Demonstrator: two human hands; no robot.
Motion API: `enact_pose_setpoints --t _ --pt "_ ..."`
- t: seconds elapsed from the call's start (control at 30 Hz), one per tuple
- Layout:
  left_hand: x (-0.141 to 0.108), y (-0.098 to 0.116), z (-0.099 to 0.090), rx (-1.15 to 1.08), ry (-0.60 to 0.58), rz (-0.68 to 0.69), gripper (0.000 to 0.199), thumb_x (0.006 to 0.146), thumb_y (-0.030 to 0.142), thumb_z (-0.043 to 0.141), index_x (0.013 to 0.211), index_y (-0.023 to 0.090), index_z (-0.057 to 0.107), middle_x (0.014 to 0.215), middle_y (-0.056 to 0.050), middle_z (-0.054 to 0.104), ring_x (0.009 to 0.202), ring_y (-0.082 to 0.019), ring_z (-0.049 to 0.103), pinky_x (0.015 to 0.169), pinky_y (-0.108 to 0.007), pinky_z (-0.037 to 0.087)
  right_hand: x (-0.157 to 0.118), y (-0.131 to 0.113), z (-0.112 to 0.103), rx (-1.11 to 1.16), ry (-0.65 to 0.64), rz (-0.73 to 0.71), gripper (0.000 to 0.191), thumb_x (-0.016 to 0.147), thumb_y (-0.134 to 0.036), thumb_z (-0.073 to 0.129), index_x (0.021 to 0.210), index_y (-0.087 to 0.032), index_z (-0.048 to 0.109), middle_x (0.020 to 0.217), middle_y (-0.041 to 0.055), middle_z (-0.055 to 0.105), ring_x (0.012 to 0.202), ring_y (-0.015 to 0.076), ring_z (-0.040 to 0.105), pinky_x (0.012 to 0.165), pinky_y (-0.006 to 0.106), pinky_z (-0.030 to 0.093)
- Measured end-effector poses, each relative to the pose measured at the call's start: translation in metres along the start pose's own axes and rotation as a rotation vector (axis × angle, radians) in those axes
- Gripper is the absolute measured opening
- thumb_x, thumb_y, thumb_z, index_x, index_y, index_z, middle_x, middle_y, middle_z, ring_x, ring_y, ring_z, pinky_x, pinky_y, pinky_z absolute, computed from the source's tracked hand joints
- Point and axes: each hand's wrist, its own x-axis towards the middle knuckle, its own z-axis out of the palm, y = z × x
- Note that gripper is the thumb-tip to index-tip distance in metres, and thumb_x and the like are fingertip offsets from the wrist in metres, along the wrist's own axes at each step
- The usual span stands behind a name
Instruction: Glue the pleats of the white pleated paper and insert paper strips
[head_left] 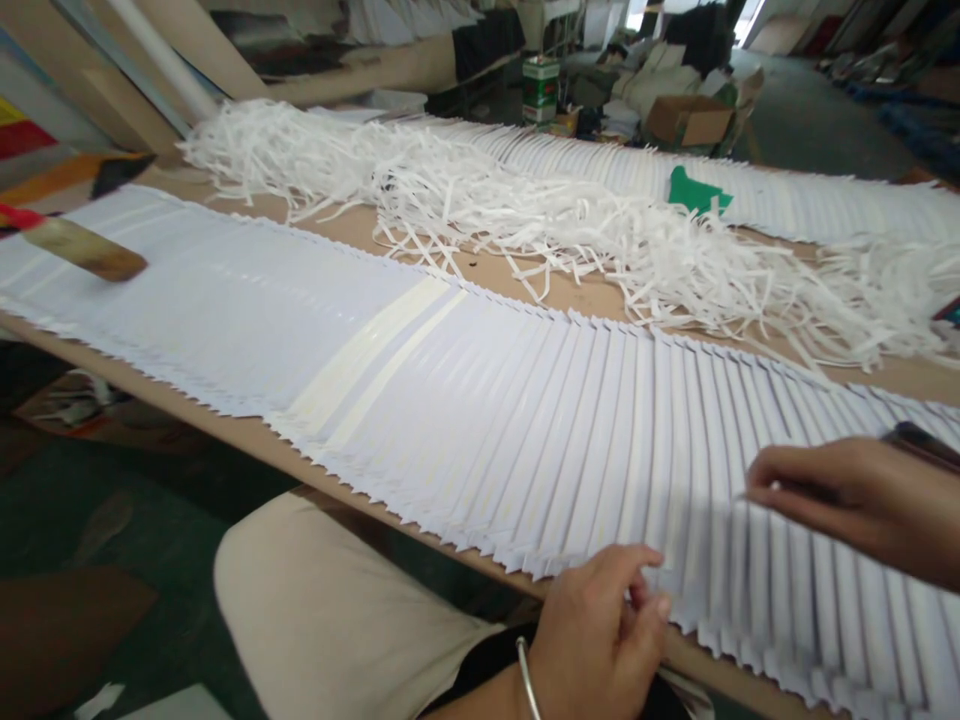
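Observation:
A long row of overlapping white folded papers [480, 400] runs across the tabletop, with several pale yellow bands among them. At the row's near edge is my left hand [607, 620], a bracelet on its wrist; its thumb and forefinger are apart, with nothing visible between them. My right hand [847, 490] is over the right part of the row, fingers pinched together. Whether it holds anything is too blurred to tell. A dark object [926, 440] lies just behind the right wrist.
Beyond the row lies a long heap of white paper strips [525, 200]. Behind it is a second paper row [825, 200] with a green scrap [697, 192] on it. A brush [86, 248] with a red handle is at the far left.

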Motion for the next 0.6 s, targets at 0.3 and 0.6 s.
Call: enact_pose_setpoints --t 0.3,0.6 --pt "-0.008 0.009 -0.004 -0.286 -0.172 -0.415 0.038 0.107 0.038 0.048 0.080 0.019 0.065 0.060 0.003 0.061 0.046 -0.010 0.050 0.053 -0.022 0.040 0.001 -0.074 0.069 0.086 -0.305 -0.181 0.033 0.106 -0.038 0.053 0.078 -0.022 0.062 0.069 0.0014 0.068 0.061 0.0156 0.062 0.058 0.028 0.034" --pt "-0.028 -0.005 -0.009 -0.372 -0.143 -0.613 0.024 0.102 0.034 0.055 0.086 0.018 0.063 0.062 0.004 0.063 0.042 -0.009 0.051 0.047 -0.020 0.038 0.035 -0.075 0.078 -0.074 -0.342 -0.215 0.022 0.100 -0.037 0.060 0.091 -0.027 0.076 0.073 0.0010 0.075 0.062 0.0163 0.064 0.061 0.027 0.033"
